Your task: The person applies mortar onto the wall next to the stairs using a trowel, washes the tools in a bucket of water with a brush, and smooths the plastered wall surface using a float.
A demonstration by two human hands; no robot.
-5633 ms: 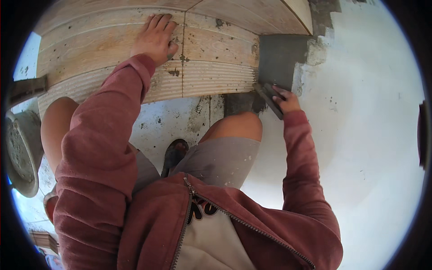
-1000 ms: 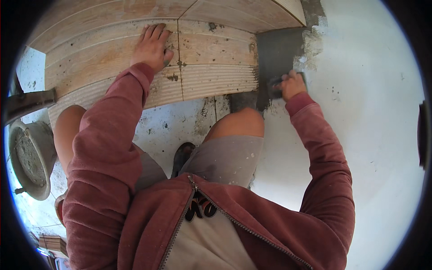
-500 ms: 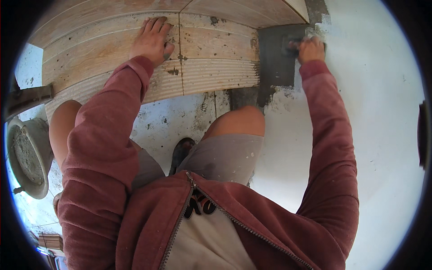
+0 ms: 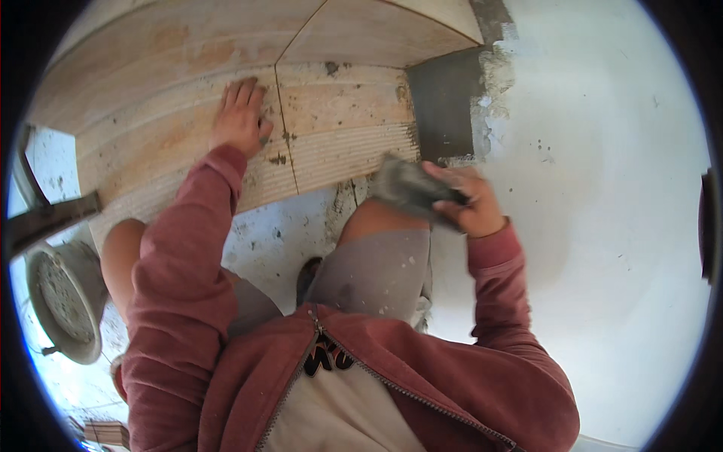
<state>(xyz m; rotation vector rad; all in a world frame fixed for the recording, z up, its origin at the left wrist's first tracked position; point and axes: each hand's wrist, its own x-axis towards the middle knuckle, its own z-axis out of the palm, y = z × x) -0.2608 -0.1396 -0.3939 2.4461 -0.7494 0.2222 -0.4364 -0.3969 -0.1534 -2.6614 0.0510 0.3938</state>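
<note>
My left hand (image 4: 241, 120) lies flat with fingers stretched out on the wood-look tiled step (image 4: 343, 105), just left of the joint between two tiles. In my right hand (image 4: 480, 205) is the handle of a plastering trowel (image 4: 410, 187). The trowel's flat plate is smeared grey and blurred by motion; it hovers above my right knee, near the step's ribbed front edge. Beyond it, a dark grey band of wet-looking mortar (image 4: 444, 109) fills the space between the step's right end and the white wall (image 4: 595, 188).
A bucket (image 4: 94, 301) with grey mortar in it stands at the left, under a dark bar (image 4: 53, 218). The tiled riser (image 4: 181, 45) rises behind the step. Below is a white, spattered floor (image 4: 279, 218). Brown stacked pieces (image 4: 107, 432) show at lower left.
My right hand has drawn the trowel back from the mortar band by the wall, toward me and to the left. My left hand stays on the step; the whole view has shifted slightly.
</note>
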